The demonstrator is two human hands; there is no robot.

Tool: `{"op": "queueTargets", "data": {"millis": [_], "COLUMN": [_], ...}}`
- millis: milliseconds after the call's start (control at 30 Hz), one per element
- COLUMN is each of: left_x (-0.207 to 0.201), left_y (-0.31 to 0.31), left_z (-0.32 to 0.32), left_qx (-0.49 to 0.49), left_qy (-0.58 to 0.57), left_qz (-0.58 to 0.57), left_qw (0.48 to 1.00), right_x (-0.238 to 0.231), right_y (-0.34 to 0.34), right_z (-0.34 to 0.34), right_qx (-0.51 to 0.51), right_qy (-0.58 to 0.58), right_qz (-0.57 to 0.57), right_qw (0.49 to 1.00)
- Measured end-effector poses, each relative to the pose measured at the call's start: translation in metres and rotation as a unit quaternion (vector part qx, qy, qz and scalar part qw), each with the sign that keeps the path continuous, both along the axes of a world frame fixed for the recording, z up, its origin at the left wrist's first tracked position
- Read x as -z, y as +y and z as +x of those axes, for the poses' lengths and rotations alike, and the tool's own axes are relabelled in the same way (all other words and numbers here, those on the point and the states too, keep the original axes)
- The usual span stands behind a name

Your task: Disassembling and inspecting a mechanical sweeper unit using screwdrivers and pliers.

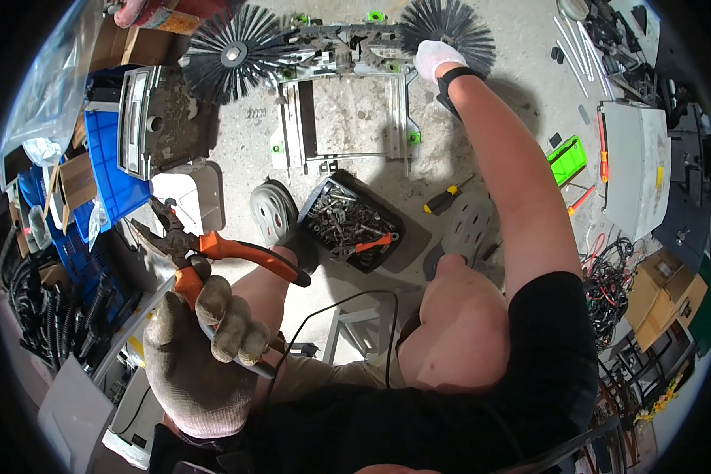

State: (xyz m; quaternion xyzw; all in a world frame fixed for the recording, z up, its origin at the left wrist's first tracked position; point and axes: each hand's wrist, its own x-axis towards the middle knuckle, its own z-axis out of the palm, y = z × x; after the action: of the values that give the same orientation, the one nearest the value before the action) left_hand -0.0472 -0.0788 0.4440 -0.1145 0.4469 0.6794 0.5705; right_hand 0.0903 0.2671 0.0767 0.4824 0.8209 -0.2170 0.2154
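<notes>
My left hand (pixel 205 355), in a dirty grey work glove, is closed around orange-handled pliers (pixel 241 250). Their jaws are spread and point up and to the left, above the floor. With my right arm stretched far forward, my right hand (pixel 437 60), in a whitish glove, is at the inner edge of the right round black brush (pixel 467 39); its fingers are hidden from view. That brush and a matching left brush (pixel 233 54) flank a dusty metal frame assembly (pixel 343 49) with green parts, lying on the floor.
A black tray (pixel 312 251) of loose fasteners, with an orange-handled wrench (pixel 377 242) on top, stands between my shoes. To its right lies a yellow-black screwdriver (pixel 448 194). Blue bins (pixel 114 170) stand left; a green part (pixel 567 161), tangled cables (pixel 608 288) and cardboard box (pixel 662 299) lie right.
</notes>
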Motion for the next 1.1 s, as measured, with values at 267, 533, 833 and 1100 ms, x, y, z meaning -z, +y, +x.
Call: {"op": "queueTargets", "data": {"millis": [267, 533, 833, 1100], "left_x": [-0.002, -0.003, -0.001, -0.001], "left_y": [-0.004, 0.006, 0.009, 0.007], "left_z": [0.005, 0.012, 0.014, 0.013], "left_qx": [-0.008, 0.012, -0.012, -0.007], "left_qy": [0.003, -0.017, 0.002, -0.003], "left_qz": [-0.004, -0.014, -0.025, -0.027], "left_qw": [1.000, 1.000, 1.000, 1.000], "right_x": [-0.016, -0.020, -0.023, 0.000], "right_y": [-0.002, -0.023, -0.031, -0.018], "right_z": [0.023, -0.001, 0.006, -0.001], "right_qx": [-0.174, -0.167, -0.146, 0.052], "right_qy": [0.019, 0.036, 0.071, 0.119], "right_qz": [0.112, 0.106, 0.035, -0.017], "right_qw": [0.978, 0.980, 0.986, 0.991]}}
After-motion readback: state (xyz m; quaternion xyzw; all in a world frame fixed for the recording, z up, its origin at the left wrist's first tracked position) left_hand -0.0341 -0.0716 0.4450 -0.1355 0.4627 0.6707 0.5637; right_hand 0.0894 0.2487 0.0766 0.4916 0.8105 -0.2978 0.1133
